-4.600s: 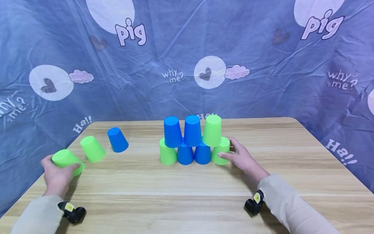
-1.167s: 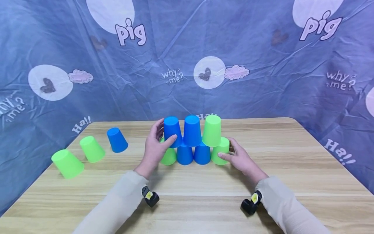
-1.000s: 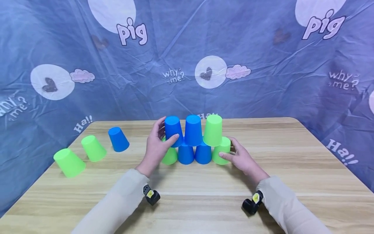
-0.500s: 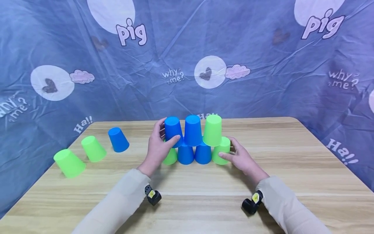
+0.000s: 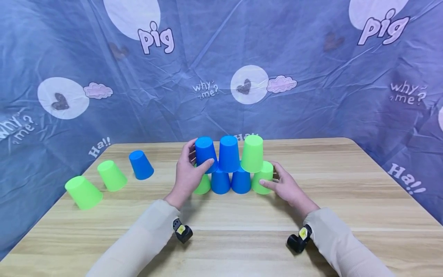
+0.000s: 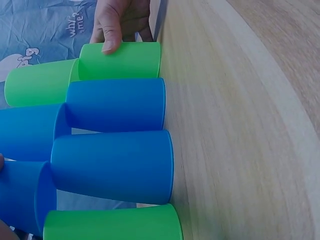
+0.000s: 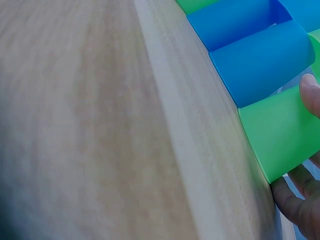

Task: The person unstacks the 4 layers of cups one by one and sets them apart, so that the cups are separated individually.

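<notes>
Upside-down plastic cups stand in two rows mid-table. My left hand (image 5: 185,173) grips the upper-left blue cup (image 5: 205,151), thumb in front and fingers behind its left side. Beside that cup in the top row are a second blue cup (image 5: 228,154) and a green cup (image 5: 252,154). Below, a green cup (image 5: 203,185), partly hidden by my left hand, two blue cups (image 5: 220,183) and another green cup (image 5: 260,177) sit side by side. My right hand (image 5: 287,187) holds this right-end green cup (image 7: 280,132), thumb on its near side.
To the left on the wooden table (image 5: 221,246), two green cups (image 5: 84,193) (image 5: 112,176) and a blue cup (image 5: 141,165) stand upside down, apart from each other. A blue printed cloth (image 5: 221,46) hangs behind the table's far edge.
Since the oldest frame, my left hand has let go of the far-left green cup and moved right to the upper-left blue cup. Over the last second, both hands stay nearly still.
</notes>
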`<state>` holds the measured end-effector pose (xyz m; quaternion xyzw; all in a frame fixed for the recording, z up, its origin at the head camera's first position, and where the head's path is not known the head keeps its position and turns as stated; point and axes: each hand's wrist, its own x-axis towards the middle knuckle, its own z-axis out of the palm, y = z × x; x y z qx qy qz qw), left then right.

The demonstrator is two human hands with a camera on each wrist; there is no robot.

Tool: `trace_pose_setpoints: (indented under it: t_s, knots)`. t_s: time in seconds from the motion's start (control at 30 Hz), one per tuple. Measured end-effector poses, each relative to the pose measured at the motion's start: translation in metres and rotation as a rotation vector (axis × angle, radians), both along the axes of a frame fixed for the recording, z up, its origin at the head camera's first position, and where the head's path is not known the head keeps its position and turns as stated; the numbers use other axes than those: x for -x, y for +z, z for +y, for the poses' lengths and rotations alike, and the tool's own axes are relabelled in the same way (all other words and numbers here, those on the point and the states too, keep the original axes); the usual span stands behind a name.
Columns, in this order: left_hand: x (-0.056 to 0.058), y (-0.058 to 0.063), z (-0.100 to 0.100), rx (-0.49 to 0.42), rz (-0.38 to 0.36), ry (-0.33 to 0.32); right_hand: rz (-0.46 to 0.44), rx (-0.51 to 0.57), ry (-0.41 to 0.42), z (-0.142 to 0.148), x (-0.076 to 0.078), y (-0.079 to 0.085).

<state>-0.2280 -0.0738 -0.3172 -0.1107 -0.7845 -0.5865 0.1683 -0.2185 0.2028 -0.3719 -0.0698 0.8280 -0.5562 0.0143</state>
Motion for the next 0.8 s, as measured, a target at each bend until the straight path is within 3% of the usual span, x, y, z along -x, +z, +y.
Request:
trace_pose_setpoints:
  t_s: [0.8]
  knots:
    - [-0.002,0.018,-0.014,0.006,-0.012,0.012,0.001,-0.016,0.002,0.0,-0.001,0.002]
